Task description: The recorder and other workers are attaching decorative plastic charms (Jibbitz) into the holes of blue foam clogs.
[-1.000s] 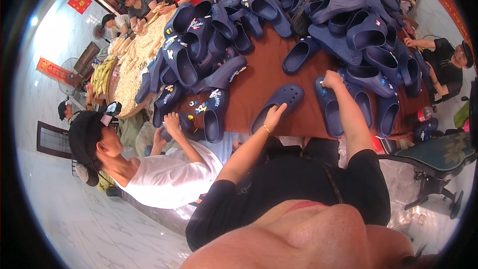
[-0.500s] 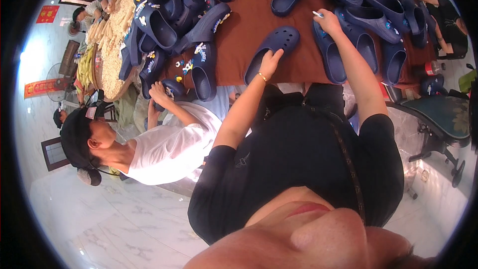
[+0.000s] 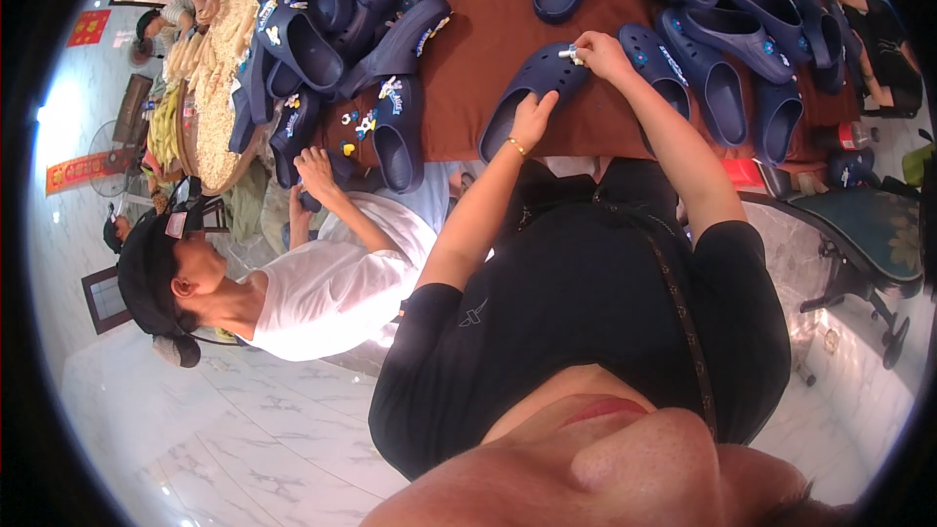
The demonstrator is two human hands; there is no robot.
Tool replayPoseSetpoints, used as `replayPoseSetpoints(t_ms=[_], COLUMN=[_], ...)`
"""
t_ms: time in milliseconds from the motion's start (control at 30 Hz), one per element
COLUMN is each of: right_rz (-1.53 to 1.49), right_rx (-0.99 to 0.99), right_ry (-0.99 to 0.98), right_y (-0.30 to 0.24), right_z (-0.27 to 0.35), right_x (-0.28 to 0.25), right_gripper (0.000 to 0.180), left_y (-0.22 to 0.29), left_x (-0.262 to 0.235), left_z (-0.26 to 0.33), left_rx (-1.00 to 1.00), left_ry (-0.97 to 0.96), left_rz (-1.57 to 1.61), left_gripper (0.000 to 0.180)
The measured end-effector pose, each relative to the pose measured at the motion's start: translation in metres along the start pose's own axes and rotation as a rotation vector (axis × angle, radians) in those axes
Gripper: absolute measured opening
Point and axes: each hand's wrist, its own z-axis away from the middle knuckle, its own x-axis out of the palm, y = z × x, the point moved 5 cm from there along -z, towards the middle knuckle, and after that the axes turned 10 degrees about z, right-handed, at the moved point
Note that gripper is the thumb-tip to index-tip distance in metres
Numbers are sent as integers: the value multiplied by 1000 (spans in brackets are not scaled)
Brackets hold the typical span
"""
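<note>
A dark blue clog with holes in its toe is gripped by my left hand, thumb on top and fingers in the opening. My right hand pinches a small white shoe charm against the clog's holed toe. Just right of that hand lies another blue clog with charms on it. Several more decorated clogs stand beside it. What my left fingers do inside the clog is hidden.
A heap of blue clogs covers the table's left side, with loose charms near its edge. At my left a person in a white shirt handles a clog. An office chair stands at right. The brown tablecloth shows between the clogs.
My right hand has moved left from above the neighbouring clog to the toe of the held clog, bringing the white charm. My left hand keeps its hold on the clog.
</note>
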Motion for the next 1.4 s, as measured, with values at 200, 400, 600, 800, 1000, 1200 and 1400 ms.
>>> replayPoseSetpoints(t_ms=[200, 400, 600, 800, 1000, 1200, 1400], right_rz=[163, 332, 573, 509, 514, 529, 437], right_rx=[-110, -103, -36, -9, -73, 469, 529], right_ry=[-39, 50, 171, 135, 386, 263, 174], right_y=[-4, -11, -20, -21, -22, 45, 76], right_z=[-2, 8, 29, 27, 49, 81, 80], right_x=[1, 9, 16, 16, -54, -113, -108], right_gripper=[21, 31, 38, 38, 36, 58, 42], left_y=[6, 3, -2, 0, 5, -3, 6], left_x=[2, 0, 2, 0, 3, 0, 2], left_z=[-3, -3, -1, -5, -5, -3, 2], left_rx=[23, 84, -87, 12, 45, 81, 14], left_ry=[-6, 15, -56, 26, 8, -1, 8], left_rz=[-50, 41, 5, -83, -88, -82, -90], left_gripper=[51, 50, 49, 54, 53, 55, 55])
